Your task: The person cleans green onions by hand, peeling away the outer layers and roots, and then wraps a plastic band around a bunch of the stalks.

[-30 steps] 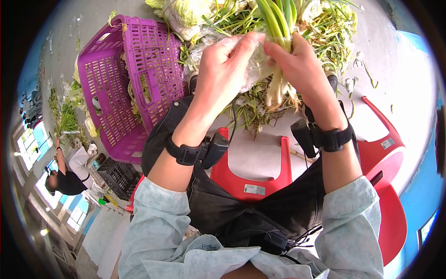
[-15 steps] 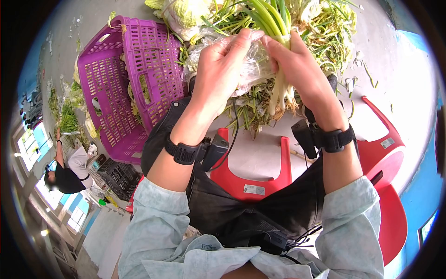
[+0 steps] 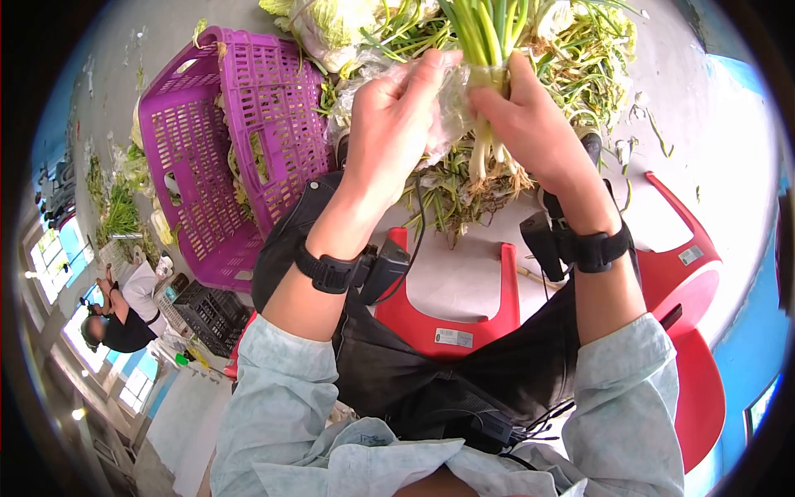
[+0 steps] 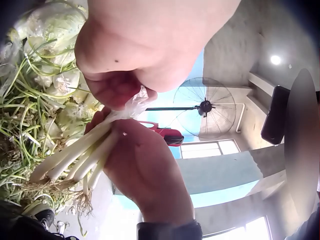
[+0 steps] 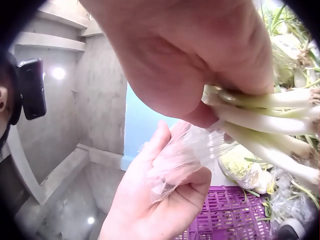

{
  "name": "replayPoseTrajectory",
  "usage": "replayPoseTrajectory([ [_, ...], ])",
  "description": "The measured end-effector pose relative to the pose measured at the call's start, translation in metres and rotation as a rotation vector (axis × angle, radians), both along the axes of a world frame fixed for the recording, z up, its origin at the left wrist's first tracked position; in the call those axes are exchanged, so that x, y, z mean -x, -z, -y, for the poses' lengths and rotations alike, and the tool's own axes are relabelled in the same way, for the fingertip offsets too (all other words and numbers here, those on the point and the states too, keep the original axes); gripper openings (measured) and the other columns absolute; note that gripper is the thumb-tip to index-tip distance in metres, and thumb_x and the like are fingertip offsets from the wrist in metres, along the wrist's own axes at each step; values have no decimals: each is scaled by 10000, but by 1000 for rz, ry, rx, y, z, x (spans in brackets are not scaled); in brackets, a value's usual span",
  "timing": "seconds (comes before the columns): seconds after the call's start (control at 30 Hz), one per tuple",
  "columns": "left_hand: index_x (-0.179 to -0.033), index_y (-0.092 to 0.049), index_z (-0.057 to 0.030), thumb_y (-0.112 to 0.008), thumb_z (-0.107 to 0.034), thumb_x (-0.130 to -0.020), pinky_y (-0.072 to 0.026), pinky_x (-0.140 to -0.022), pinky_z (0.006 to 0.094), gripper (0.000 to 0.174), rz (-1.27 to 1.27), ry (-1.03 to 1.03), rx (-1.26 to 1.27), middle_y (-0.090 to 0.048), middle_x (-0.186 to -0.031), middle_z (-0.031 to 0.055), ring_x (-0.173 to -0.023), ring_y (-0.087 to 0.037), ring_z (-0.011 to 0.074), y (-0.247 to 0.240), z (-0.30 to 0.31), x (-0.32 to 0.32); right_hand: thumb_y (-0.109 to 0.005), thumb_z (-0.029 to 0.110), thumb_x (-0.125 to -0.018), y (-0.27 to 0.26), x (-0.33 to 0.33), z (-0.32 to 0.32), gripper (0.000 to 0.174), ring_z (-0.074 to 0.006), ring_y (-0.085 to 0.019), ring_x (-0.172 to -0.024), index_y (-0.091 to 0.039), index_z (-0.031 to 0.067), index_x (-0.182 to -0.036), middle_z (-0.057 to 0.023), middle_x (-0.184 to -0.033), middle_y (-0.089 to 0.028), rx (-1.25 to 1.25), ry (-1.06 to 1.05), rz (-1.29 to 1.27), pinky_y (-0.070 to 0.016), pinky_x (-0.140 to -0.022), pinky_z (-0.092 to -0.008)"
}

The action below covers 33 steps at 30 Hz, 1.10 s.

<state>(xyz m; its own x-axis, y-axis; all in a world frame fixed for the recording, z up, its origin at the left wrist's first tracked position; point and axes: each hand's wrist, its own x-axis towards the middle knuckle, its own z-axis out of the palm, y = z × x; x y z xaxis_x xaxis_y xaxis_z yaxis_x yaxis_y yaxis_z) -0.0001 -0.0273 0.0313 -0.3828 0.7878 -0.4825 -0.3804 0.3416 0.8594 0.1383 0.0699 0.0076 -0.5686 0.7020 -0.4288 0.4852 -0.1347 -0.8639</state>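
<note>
My right hand (image 3: 534,124) grips a bunch of scallions (image 3: 484,155) around its middle, with the green leaves pointing away and the roots toward me. Clear plastic film (image 3: 455,103) stretches from the bunch to my left hand (image 3: 385,128), which holds its gathered end with curled fingers. A band of film lies across the front of the stalks. In the right wrist view, the film (image 5: 175,162) is bunched up in the left palm. White stalks and roots (image 4: 75,162) hang below the right hand in the left wrist view.
A purple crate (image 3: 269,124) lies at the left. Wrapped cabbages (image 3: 331,33) and a heap of loose scallions (image 3: 588,74) cover the floor ahead. Red stools (image 3: 451,327) stand beneath and at the right. Another person (image 3: 124,319) works at far left near a black crate (image 3: 211,315).
The scallion bunch has turned in my right hand, and the film now crosses the front of its stalks. My left hand has shifted slightly left, still holding the film.
</note>
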Motion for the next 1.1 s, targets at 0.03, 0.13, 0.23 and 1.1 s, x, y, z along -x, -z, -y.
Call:
replayPoseTrajectory([
  [0.03,-1353,-642,18,-547,-375,-1099,-312,-489,222,478,-6,8,-6,-327,-669,-105,-537,-327,18,-1,0,-3,-677,196,-970,-1,-1,0,271,-126,-527,-722,-517,10,-1086,-46,-826,-581,-71,-27,13,-446,-633,-313],
  [0.13,-1348,-642,22,-543,-362,-1102,-318,-491,232,466,23,0,16,-346,-667,-95,-536,-338,30,-5,-1,-11,-707,217,-962,-2,-1,1,325,-134,-496,-682,-495,-2,-1076,-64,-786,-559,-182,-52,1,-424,-595,-322],
  [0.23,-1371,-619,22,-512,-342,-1114,-418,-567,244,458,-42,76,-82,-525,-712,-37,-597,-492,71,3,0,-8,-719,219,-959,2,-2,-1,383,-129,-532,-683,-534,-12,-1203,-72,-794,-593,-236,-32,-16,-441,-598,-306],
  [1.1,-1458,-434,10,-694,-304,-1021,-494,-999,320,599,107,13,-32,-594,-1309,79,-1162,-595,133,14,0,-1,-675,92,-985,-6,-2,-6,522,-90,-616,-1034,-495,2,-1466,-49,-1200,-681,270,-136,-532,-508,-894,-260],
])
